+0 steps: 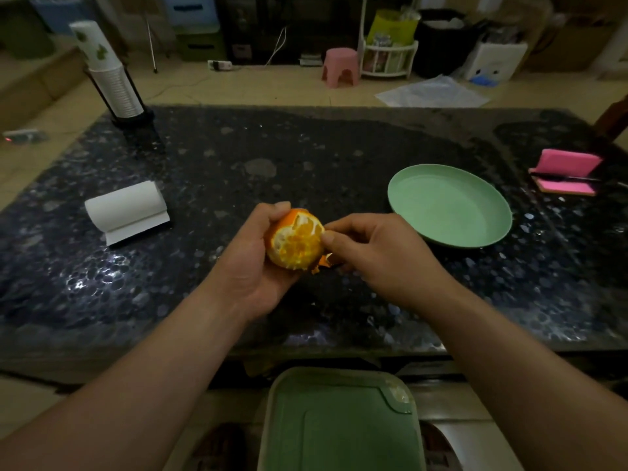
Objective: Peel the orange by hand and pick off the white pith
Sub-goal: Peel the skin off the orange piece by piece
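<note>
Head view shows the dark speckled worktop [306,158], which carries most of the items. A green container [339,426] sits below its near edge, off the worktop. A green plate [448,205] rests toward the right edge. A stack of paper cups [112,79] stands at the far left corner. A white paper roll [125,207] lies near the left edge, and a pink holder [564,171] sits at the right edge.

The orange [297,241] is held in the air above the middle of the worktop, toward the near edge. It is left of the plate and apart from it. The left grip [251,263] cups the fruit, fingers curled round its far side. The right grip [377,253] is closed to a thumb-and-forefinger pinch on the right edge of the orange. Whether it has rind or pith cannot be resolved. A peel flap [323,261] hangs at the lower right of the fruit.

Handling: the side facing the camera is bare of rind, with white pith over the segments. Expect a light, soft, juicy body. Firm squeezing is likely to burst segments, so support it in the palm. Take rind at a torn edge. Take pith by its loose strands with the fingertips. Wet flesh is probably slippery.

Markings: the cups bear a green leaf print. No readable text, brand or label is visible.
</note>
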The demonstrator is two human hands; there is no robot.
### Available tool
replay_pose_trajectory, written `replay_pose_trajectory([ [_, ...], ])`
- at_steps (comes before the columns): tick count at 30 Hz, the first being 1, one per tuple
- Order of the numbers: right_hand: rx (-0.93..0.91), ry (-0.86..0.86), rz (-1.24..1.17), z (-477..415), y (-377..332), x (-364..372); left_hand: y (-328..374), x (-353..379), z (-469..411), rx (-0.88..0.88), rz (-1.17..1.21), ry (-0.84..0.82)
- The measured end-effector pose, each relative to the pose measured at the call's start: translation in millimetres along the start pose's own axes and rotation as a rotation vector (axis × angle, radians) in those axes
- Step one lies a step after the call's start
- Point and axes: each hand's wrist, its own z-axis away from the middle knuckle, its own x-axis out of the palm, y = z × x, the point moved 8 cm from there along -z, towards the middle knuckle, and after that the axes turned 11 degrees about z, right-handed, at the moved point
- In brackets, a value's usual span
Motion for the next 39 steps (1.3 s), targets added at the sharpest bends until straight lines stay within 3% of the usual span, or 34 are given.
replay_pose_trajectory([
  [4, -0.026, 0.053, 0.034, 4.2, -2.7, -10.3, 3.3, 3.8, 6.5, -0.002, -0.311, 0.004],
  [12, -0.087, 0.072, 0.241, 11.7, -8.8, -16.7, 2.3, 7.6, 5.2, 0.016, -0.370, -0.039],
  [19, -0.128, 0.121, 0.345, 10.6, -10.9, -15.3, 3.5, 14.1, 2.7, 0.147, -0.508, -0.045],
  [33, 0.001, 0.009, 0.008, 5.2, 2.3, -14.2, 8.3, 14.6, 3.2, 0.190, -0.492, -0.089],
  [39, 0.015, -0.068, 0.033, 7.1, 4.2, -9.9, 8.6, 15.2, 4.3, 0.225, -0.552, -0.092],
])
